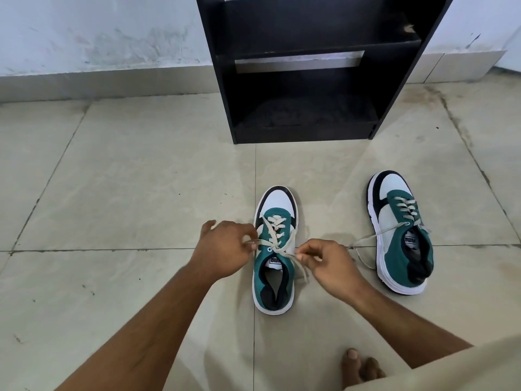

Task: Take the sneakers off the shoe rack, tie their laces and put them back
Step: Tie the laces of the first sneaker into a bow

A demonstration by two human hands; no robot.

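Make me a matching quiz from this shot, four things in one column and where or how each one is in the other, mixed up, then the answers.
Things:
1. Middle sneaker
2. Right-side sneaker
3. Shoe rack
4. Bare toes

States:
A. Black, standing against the wall, visible shelves bare
B. Lace ends pinched by the left hand and right hand
C. At the bottom edge of the view
D. Untied, lace trailing on the floor tiles

Pairs: 1-B, 2-D, 3-A, 4-C
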